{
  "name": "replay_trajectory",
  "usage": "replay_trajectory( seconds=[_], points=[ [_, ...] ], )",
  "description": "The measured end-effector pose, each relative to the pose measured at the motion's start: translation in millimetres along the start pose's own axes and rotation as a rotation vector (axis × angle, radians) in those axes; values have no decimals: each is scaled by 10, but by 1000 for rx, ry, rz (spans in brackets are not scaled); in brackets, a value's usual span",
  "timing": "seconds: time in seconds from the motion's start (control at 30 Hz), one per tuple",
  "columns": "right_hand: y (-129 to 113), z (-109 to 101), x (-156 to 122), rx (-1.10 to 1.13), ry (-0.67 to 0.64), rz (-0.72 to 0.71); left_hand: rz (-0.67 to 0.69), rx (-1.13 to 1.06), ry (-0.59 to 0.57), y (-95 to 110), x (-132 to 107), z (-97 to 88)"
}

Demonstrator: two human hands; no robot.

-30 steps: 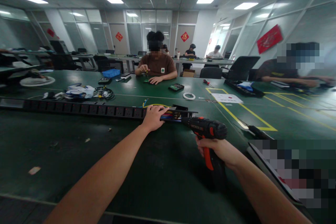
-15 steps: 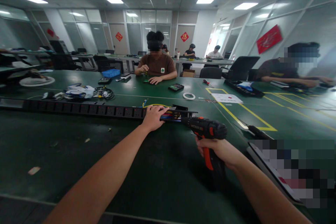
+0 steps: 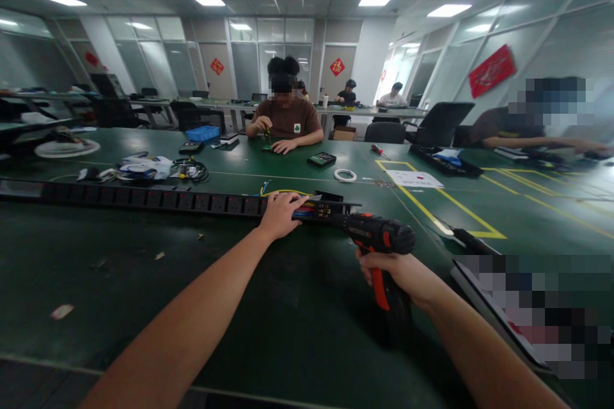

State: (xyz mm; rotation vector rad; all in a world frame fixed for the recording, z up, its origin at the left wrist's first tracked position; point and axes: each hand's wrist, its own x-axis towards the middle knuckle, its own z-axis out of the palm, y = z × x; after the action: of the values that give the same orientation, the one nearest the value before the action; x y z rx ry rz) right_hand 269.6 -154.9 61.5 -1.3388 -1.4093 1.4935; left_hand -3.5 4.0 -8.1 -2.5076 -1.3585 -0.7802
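Observation:
A long black power strip [image 3: 144, 199] lies across the green table [image 3: 297, 326]. Its right end is open, with coloured wires [image 3: 309, 209] showing. My left hand [image 3: 281, 214] is closed over that end and holds it down. My right hand [image 3: 400, 275] grips the handle of a black and orange cordless screwdriver [image 3: 378, 243]. The tool's tip points left into the strip's open end, beside my left fingers.
A person in a brown shirt works across the table [image 3: 286, 120], with a green circuit board [image 3: 322, 158] and a white tape roll [image 3: 345, 175] nearby. Cables and bags [image 3: 144, 168] lie at the left. Yellow floor-style markings [image 3: 432, 204] and another seated person [image 3: 532, 124] are at the right.

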Motion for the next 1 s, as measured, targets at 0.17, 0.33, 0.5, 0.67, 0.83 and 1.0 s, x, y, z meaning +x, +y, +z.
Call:
replay_trajectory(
  seconds=[0.17,0.33,0.5,0.67,0.83,1.0],
  points=[
    [-27,18,-10,-3,21,21,16,16,-3,7,-2,-14],
    [-31,9,-4,-5,39,28,32,36,-49,17,5,-46],
    [-32,5,-4,3,40,19,41,62,-65,10,18,-41],
    [-40,12,-15,5,39,22,52,74,-73,-9,27,-21],
    [-71,34,-41,-11,44,18,63,78,-89,-13,31,-44],
    [-87,48,-50,-13,50,18,69,68,-116,-34,51,-60]
  ],
)
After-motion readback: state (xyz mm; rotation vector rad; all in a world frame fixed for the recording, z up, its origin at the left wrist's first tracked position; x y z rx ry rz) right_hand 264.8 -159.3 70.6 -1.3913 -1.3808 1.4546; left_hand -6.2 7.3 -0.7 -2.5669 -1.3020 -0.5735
